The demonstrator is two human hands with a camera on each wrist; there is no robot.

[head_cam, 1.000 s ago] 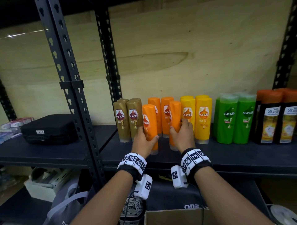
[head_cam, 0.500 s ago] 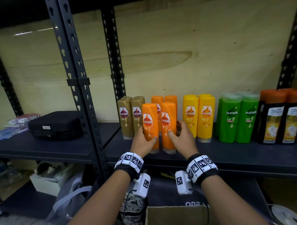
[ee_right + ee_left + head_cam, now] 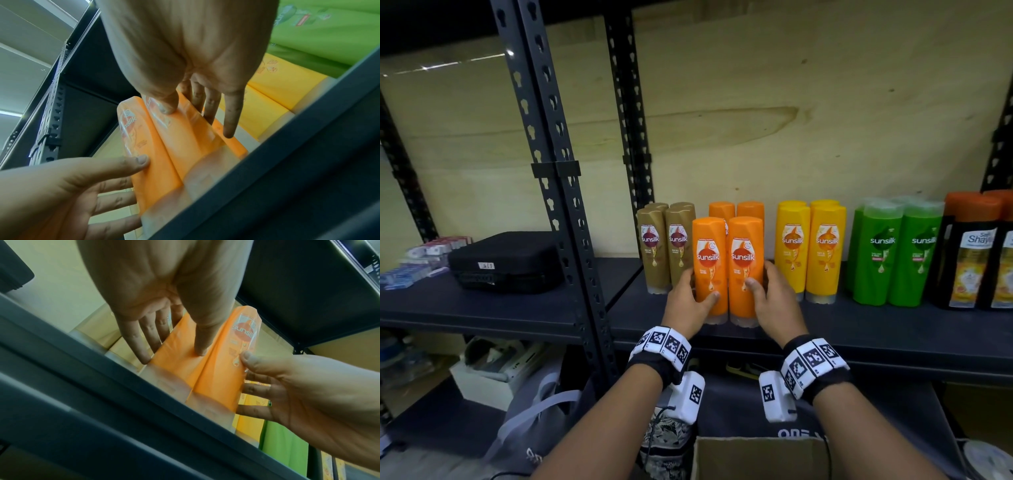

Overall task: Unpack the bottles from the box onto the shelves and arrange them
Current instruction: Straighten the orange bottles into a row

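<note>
Both front orange Sunsilk bottles, left (image 3: 709, 270) and right (image 3: 745, 270), now stand upright, touching, labels forward near the shelf (image 3: 859, 329) edge; the right 1 was turned sideways before. Left hand (image 3: 685, 301) and right hand (image 3: 774, 301) each clasp 1, thumb in front. Best slid back evenly against the 2 rear orange bottles (image 3: 736, 209); 4 orange in all.

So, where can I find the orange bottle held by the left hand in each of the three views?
Head: the orange bottle stands upright at the centre, left one of the front pair.
Left wrist: the same bottle is at the centre, under the left hand's thumb.
Right wrist: it lies left of centre, leftmost of the pair.
Shared landmark: its twin orange bottle, touching it and held by the right hand.
</note>
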